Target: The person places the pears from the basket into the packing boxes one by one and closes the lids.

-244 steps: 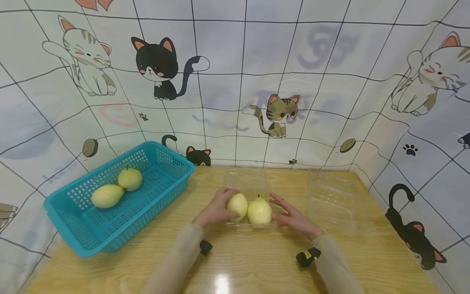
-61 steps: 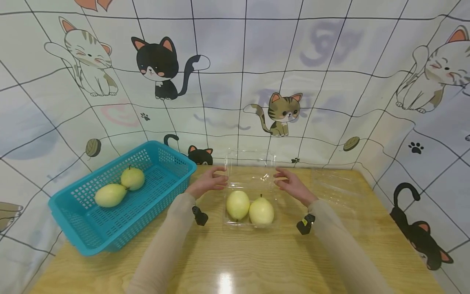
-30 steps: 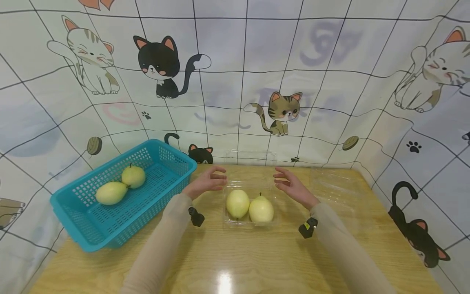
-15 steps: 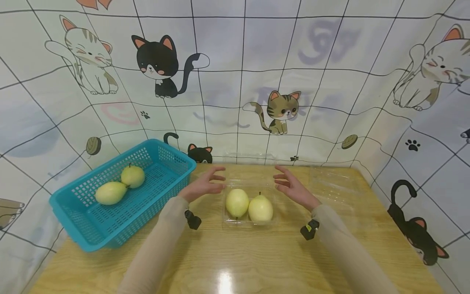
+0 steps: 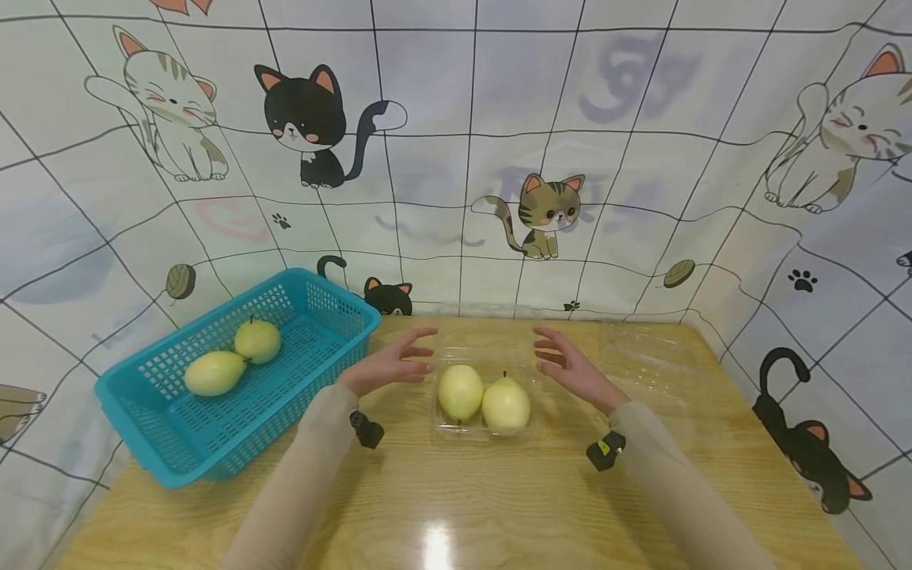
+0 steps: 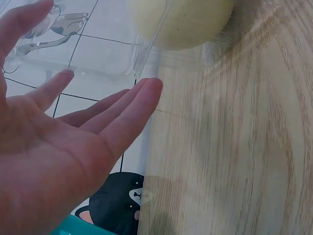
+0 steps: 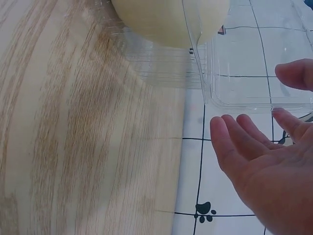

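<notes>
Two pale yellow pears, one (image 5: 459,393) on the left and another (image 5: 506,405) on the right, sit side by side in a clear plastic clamshell box (image 5: 466,435). Its hinged lid (image 5: 486,336) is raised at the back, leaning toward the wall. My left hand (image 5: 388,367) hovers left of the lid with its fingers spread, holding nothing. On the other side, my right hand (image 5: 575,370) has relaxed fingers and an empty palm. Both wrist views show the lid (image 7: 254,63) close to the fingertips, with a gap at the right hand; at the left, contact is hard to judge.
A blue perforated basket (image 5: 299,423) with two more pears (image 5: 235,360) stands at the left. Another clear plastic container (image 5: 651,372) lies at the right of the wooden table (image 5: 541,507). A wall cloth (image 5: 427,158) with cat drawings rises behind.
Both hands have left the pears and moved out beside the lid, then drawn slightly apart. The lid stood more upright two seconds ago and has since tipped backward.
</notes>
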The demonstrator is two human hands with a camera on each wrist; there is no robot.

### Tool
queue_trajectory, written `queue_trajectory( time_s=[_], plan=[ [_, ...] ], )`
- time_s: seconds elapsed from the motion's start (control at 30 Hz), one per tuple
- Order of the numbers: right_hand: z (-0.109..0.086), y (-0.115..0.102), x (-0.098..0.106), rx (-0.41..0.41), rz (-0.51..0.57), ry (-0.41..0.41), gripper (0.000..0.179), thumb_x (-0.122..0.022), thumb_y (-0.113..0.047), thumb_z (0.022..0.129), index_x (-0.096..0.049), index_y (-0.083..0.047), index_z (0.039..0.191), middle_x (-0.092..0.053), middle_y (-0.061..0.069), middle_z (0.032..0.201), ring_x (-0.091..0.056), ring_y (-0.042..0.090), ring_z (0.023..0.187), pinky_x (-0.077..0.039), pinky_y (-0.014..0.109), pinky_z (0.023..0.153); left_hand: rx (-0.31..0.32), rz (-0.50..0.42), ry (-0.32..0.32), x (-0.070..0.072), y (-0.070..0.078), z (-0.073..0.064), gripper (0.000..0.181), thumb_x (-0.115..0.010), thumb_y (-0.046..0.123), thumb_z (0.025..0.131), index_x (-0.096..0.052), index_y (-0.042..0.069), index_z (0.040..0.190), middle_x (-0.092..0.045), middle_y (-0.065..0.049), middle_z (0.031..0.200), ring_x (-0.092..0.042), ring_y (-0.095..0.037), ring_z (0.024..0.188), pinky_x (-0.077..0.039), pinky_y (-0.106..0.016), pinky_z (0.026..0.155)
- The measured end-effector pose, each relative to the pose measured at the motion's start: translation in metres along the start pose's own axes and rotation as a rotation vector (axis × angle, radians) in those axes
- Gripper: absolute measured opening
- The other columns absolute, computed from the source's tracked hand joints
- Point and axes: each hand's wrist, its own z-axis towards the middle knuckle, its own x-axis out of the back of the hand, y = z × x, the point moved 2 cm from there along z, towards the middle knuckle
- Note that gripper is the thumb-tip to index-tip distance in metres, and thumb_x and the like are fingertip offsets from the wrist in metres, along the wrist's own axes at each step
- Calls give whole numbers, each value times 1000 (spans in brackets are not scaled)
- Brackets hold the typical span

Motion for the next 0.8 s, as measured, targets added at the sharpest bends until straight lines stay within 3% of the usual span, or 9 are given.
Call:
queue_trajectory(
  time_s=[0.13, 0.3, 0.8],
  plan=[
    [-5, -2, 0, -24, -18, -18, 65, -52, -4, 98, -18, -9, 153, -26, 31, 147, -30, 50, 133, -34, 59, 103, -1, -15, -25, 0, -1, -3, 68, -59, 20, 98, -21, 31, 153, -23, -24, 153, -34, -35, 136, -40, -49, 102],
    [-12, -5, 0, -54, -33, -62, 68, -55, -11, 98, -16, -12, 154, -21, 33, 149, -30, 51, 132, -36, 60, 101, 11, -22, -52, -1, -2, -7, 67, -56, 19, 99, -19, 34, 153, -28, -25, 151, -43, -39, 129, -42, -49, 100],
    [-25, -5, 0, -117, -1, -168, 71, -54, -15, 100, -9, -20, 155, -25, 33, 148, -34, 45, 133, -35, 60, 101, -6, -18, -116, -1, -10, -17, 59, -45, 27, 104, -14, 34, 155, -49, -22, 138, -55, -34, 118, -45, -49, 97]
  ],
)
